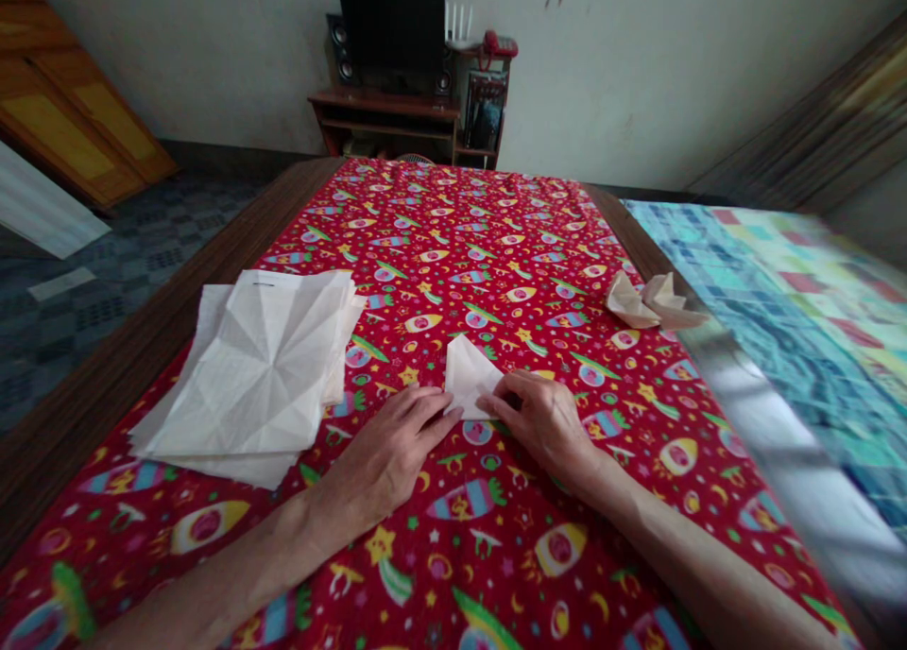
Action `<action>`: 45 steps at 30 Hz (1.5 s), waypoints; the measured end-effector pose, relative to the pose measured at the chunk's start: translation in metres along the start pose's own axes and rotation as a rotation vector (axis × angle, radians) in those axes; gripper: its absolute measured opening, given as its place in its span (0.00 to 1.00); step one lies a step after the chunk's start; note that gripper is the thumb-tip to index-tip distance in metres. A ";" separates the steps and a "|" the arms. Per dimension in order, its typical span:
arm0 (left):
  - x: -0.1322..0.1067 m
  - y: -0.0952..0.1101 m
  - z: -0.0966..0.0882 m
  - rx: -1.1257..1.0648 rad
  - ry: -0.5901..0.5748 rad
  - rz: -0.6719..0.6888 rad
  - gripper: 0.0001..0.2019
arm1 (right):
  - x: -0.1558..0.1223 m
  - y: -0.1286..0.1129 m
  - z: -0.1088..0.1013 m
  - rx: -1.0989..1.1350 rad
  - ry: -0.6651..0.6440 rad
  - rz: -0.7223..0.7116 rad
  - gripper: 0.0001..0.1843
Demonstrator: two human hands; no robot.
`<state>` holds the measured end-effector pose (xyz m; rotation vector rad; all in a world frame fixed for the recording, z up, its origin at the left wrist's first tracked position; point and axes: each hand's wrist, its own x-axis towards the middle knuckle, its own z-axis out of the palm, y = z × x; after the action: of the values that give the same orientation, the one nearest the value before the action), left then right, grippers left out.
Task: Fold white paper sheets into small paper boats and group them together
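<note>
A small piece of folded white paper [468, 378], pointed at the top and straight along its bottom edge, lies on the red patterned cloth in front of me. My left hand [393, 442] pinches its lower left corner between thumb and fingers. At the lower right side, my right hand [545, 419] grips the paper with thumb and bent fingers. To the left sits a stack of creased white paper sheets [248, 376], the top one marked with fold lines that spread from its middle. Folded paper shapes [652, 302] with pointed tips stand at the right edge of the cloth.
The red cloth [468, 253] covers a brown wooden table [233, 253]. Beyond its far end stands a desk [386, 107] with a monitor [392, 31], speakers and a red telephone [500, 43]. A bed with a blue patterned cover [765, 329] is on the right, a wooden cabinet [77, 102] at far left.
</note>
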<state>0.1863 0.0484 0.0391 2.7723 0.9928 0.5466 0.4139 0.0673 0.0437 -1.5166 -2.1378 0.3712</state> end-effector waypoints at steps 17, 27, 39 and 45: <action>-0.001 0.000 -0.004 0.041 0.004 0.032 0.24 | -0.003 -0.005 0.001 -0.117 0.018 -0.023 0.14; -0.002 0.002 -0.006 0.119 -0.053 0.057 0.25 | -0.003 -0.005 0.002 -0.095 0.020 -0.021 0.14; -0.003 0.004 -0.002 0.159 -0.087 0.077 0.26 | -0.004 -0.005 0.003 -0.104 0.030 -0.032 0.11; -0.002 0.004 -0.002 0.178 -0.079 0.102 0.23 | -0.005 -0.010 0.002 -0.295 0.072 -0.176 0.07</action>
<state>0.1867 0.0446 0.0414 2.9890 0.9292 0.3755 0.4067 0.0592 0.0459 -1.4512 -2.3236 -0.0624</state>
